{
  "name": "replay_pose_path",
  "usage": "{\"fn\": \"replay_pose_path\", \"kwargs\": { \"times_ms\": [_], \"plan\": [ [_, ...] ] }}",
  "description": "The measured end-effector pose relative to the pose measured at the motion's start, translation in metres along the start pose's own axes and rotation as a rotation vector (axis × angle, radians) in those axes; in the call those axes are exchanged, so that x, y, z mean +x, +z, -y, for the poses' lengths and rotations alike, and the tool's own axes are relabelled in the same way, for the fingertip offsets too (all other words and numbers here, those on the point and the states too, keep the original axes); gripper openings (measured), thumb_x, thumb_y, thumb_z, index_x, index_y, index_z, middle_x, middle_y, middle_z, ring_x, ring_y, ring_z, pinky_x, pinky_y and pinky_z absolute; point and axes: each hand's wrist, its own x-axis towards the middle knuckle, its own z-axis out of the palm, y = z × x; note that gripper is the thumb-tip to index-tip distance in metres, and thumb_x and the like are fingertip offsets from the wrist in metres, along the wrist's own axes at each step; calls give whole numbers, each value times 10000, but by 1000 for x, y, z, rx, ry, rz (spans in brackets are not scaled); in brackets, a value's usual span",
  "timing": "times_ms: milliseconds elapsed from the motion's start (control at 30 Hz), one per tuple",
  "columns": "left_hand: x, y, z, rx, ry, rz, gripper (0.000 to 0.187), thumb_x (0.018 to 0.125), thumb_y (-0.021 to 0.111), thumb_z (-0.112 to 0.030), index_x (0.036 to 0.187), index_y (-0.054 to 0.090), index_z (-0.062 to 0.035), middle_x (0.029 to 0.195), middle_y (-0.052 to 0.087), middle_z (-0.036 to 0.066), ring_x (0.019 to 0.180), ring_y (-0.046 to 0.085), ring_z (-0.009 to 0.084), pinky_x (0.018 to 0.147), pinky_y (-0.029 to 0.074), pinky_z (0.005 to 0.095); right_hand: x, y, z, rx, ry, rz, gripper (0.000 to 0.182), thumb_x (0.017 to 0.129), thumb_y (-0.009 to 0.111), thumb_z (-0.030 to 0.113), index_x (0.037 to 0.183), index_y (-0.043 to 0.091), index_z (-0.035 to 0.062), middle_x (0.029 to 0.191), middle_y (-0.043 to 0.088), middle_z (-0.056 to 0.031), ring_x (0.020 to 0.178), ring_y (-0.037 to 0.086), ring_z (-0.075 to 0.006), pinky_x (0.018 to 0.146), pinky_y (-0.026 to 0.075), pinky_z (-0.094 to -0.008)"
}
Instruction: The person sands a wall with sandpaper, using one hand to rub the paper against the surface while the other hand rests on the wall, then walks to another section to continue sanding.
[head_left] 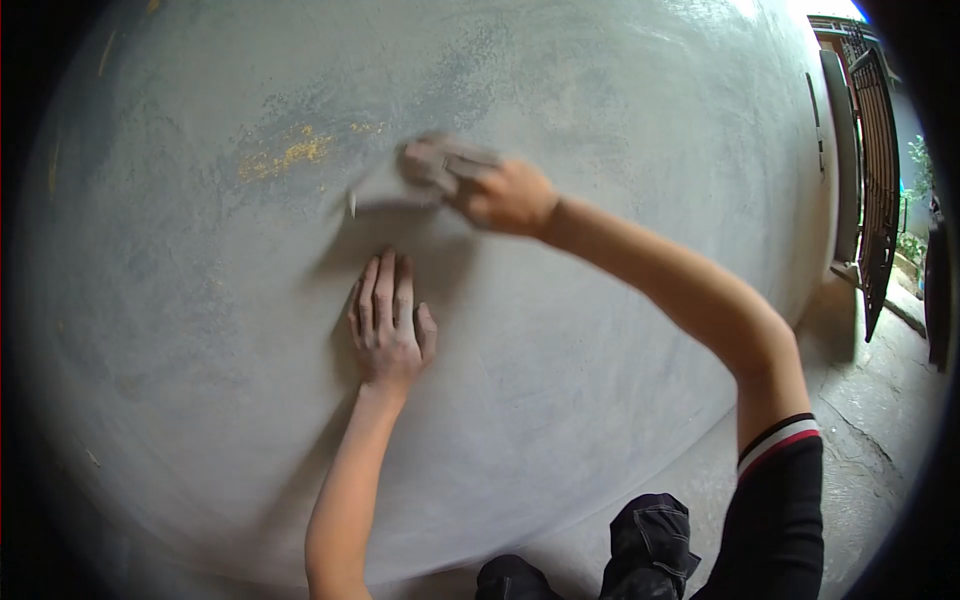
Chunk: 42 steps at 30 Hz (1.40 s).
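Observation:
A large grey-green surface point(560, 380), with darker patches and a yellow speckled spot point(290, 152), fills most of the head view. My left hand point(388, 315) lies flat on it below the middle, fingers stretched out and dusted grey. Above and to its right, my right hand point(485, 185) is blurred by motion, its dusty fingers wrapped round a pale, thin sheet point(385, 190). The sheet's pointed corner sticks out to the left, close to the surface. What the sheet is made of cannot be told.
At the right edge stand a dark barred metal gate point(878, 170) and some green plants point(915, 200). Cracked concrete floor point(860, 430) shows at the lower right. My dark-trousered legs point(650, 545) are at the bottom.

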Motion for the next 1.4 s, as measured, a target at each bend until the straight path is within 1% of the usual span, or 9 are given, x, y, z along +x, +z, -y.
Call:
{"fn": "replay_pose_path", "kwargs": {
  "times_ms": [67,100,367,500,833,967,1200,1300,1400],
  "plan": [
    [2,1,3,0,24,-22,481,915,442,-253,1333,488,-19,1406,452,144,1300,414,314,1065,337,440,36,-28,-33,-45,483,509,495,865,540,121,1335,431,10,1346,510,-182,1106,602,-302,859,555,-368],
    [2,0,3,9,18,-16,481,915,442,-253,1333,488,-19,1406,452,144,1300,414,314,1065,337,440,34,-16,-58,-26,636,257,521,861,546,125,1353,410,20,1362,489,-193,1028,629,-331,779,568,-407],
    [-2,3,4,-33,-19,23,490,877,487,-265,1298,513,-16,1380,467,152,1287,425,319,1043,344,452,-22,-28,28,59,46,118,304,821,605,154,1096,642,31,1326,545,-148,1203,552,-270,995,486,-352],
    [0,3,6,-12,7,-12,481,916,436,-279,1323,511,-34,1400,461,131,1295,417,299,1059,341,431,4,-2,-38,-17,442,87,428,825,611,127,1236,547,28,1350,520,-152,1191,551,-313,900,542,-395],
    [0,3,4,-11,2,-17,472,921,429,-269,1324,513,-40,1388,473,135,1281,437,306,1041,355,434,3,-29,-20,-55,168,111,394,882,485,27,1272,532,37,1268,583,-162,1203,549,-279,889,552,-364],
    [0,3,7,12,17,-23,467,946,398,-291,1321,517,-39,1385,478,127,1283,436,297,1044,357,426,40,-12,-47,-313,666,319,423,886,475,87,1291,472,-35,1171,615,-218,1027,644,-312,809,572,-359],
    [-2,1,3,2,8,3,471,951,384,-286,1328,507,-32,1392,471,128,1290,426,290,1051,340,426,-13,-37,-4,-149,0,156,329,899,508,97,1213,560,16,1259,594,-115,1094,601,-297,836,568,-326],
    [-4,4,3,-10,22,-23,472,945,399,-281,1332,503,-32,1400,462,125,1295,421,287,1051,341,416,21,-40,-64,-288,631,458,322,921,467,92,1217,551,-3,1228,606,-134,1076,619,-289,791,579,-330],
    [-1,3,4,2,21,-26,474,943,402,-285,1329,508,-31,1398,463,127,1294,421,290,1052,340,416,-5,-26,-30,-351,434,317,410,910,447,67,1302,452,-52,1184,600,-234,1073,621,-302,784,583,-364]
  ]
}}
